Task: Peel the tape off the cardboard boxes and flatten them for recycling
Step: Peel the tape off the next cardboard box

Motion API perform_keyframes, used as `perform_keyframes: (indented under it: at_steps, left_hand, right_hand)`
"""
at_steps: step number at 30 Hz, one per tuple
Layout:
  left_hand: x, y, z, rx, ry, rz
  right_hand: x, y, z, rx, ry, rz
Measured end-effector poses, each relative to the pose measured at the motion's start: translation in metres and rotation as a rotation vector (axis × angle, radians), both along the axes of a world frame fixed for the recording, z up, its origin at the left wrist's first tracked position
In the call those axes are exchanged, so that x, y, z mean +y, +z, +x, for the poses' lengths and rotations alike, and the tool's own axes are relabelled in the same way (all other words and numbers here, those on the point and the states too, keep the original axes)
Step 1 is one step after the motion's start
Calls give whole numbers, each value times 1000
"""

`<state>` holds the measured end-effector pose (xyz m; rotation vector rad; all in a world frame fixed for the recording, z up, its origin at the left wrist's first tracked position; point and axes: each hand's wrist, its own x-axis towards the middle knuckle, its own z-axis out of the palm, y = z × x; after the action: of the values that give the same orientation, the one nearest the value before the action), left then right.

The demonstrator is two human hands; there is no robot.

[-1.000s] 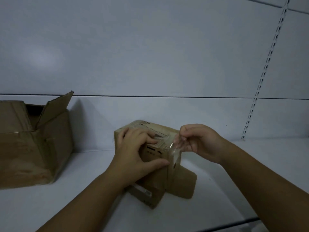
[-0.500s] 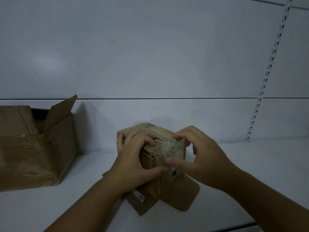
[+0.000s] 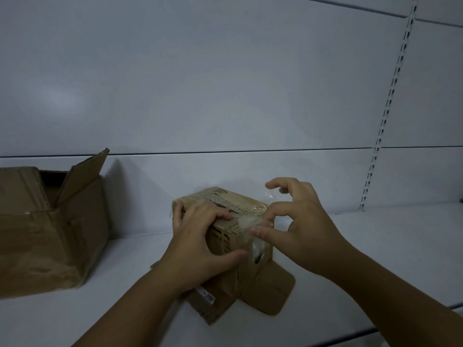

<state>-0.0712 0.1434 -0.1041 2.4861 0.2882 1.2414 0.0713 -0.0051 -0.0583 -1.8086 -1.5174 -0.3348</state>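
Note:
A small brown cardboard box point(image 3: 226, 205) with printed markings stands on the white shelf point(image 3: 375, 251), its lower flaps splayed out. My left hand point(image 3: 200, 244) grips its near left side, fingers curled over the top edge and thumb on the front face. Clear tape point(image 3: 246, 222) runs over the box's top right corner. My right hand point(image 3: 298, 229) is at that corner, thumb and index finger pinching the loosened tape. A thin clear film also shows by the raised upper fingers.
A larger, worn cardboard box point(image 3: 50, 236) with an open flap stands at the left of the shelf. A white back wall rises behind, with a slotted metal rail point(image 3: 387, 108) at the right. The shelf's front edge runs along the lower right.
My right hand had pulled the tape out to the right, then came back to the box's corner. It now pinches the tape there with its upper fingers lifted. My left hand kept its grip.

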Motion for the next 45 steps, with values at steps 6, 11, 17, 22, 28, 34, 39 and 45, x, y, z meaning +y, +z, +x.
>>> perform_keyframes:
  at_steps: [6, 11, 17, 22, 28, 34, 39, 45]
  left_hand:
    - [0, 1, -1, 9, -17, -22]
    - [9, 3, -3, 64, -37, -50]
    - [19, 7, -9, 141, -141, -186]
    - [22, 13, -16, 250, -209, -296]
    - [18, 41, -24, 507, -188, -263]
    - [23, 49, -6, 621, -74, -113]
    - [8, 44, -22, 639, 53, 201]
    - [-7, 59, -17, 603, -10, 316]
  right_hand:
    - [-2, 13, 9, 280, 86, -148]
    - [4, 33, 21, 261, 150, -218]
    - [6, 51, 30, 199, 224, -405]
    - [10, 53, 26, 256, 245, -428]
    - [19, 47, 16, 359, 252, -288]
    - [16, 47, 2, 429, 308, -276]
    - [12, 36, 12, 559, 388, -175]
    - [7, 7, 36, 304, 339, -251]
